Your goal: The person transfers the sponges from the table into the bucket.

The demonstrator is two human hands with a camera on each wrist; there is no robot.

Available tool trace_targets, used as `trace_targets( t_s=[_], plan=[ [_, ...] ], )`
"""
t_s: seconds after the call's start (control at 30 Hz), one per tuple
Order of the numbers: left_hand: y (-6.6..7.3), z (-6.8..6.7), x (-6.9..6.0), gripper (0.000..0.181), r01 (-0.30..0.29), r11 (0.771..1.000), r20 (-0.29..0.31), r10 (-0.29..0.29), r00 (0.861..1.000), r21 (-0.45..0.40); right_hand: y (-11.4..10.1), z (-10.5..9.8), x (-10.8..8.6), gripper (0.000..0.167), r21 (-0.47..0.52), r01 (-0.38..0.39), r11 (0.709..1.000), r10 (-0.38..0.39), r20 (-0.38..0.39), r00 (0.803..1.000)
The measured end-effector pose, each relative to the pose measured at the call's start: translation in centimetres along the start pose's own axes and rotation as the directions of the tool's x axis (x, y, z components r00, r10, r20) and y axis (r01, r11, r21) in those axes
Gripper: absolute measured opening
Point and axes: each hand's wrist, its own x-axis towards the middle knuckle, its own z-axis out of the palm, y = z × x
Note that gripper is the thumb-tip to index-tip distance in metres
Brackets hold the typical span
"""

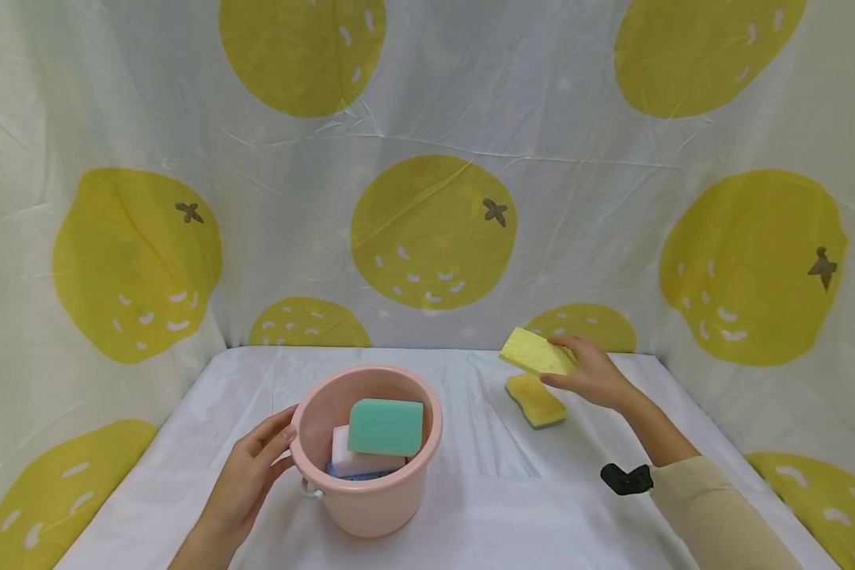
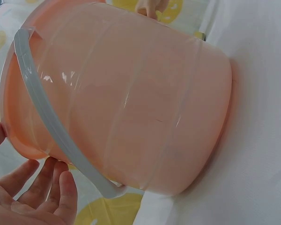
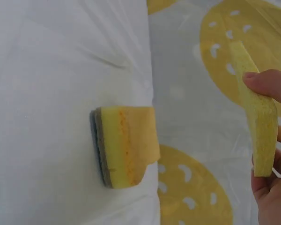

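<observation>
A pink bucket [image 1: 376, 507] stands upright on the white cloth, its pale handle [image 2: 61, 133] hanging down one side. My left hand [image 1: 245, 473] grips its rim from the left, thumb on top and fingers outside. Inside lie a green sponge [image 1: 386, 426], a pale pink sponge [image 1: 352, 461] under it, and something blue [image 1: 363, 476] mostly hidden below. Up in the air at the right, my right hand [image 1: 594, 372] pinches a flat yellow sponge [image 3: 260, 112] between thumb and fingers. Beneath it a layered yellow-orange sponge [image 3: 131, 145] with a dark base rests on the cloth.
White cloth [image 1: 513, 507] covers the table. A pale curtain [image 1: 577, 222] printed with big yellow fruits rises behind it and along both sides. Around my right wrist is a black band [image 1: 627, 479].
</observation>
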Motion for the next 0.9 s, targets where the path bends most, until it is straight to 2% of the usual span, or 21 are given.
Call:
trace_targets(
  t_s=[0.63,0.9],
  plan=[
    [0.0,0.1,0.0,0.048,-0.005,1.000,0.003,0.005,1.000,-0.009,-3.1,0.2,0.8,0.074,-0.021,0.101,0.995,-0.100,0.025,0.995],
    [-0.1,-0.1,0.1,0.048,-0.022,1.000,0.017,0.022,1.000,-0.014,-5.0,0.4,1.1,0.072,0.026,0.136,0.990,-0.137,0.044,0.990]
  ],
)
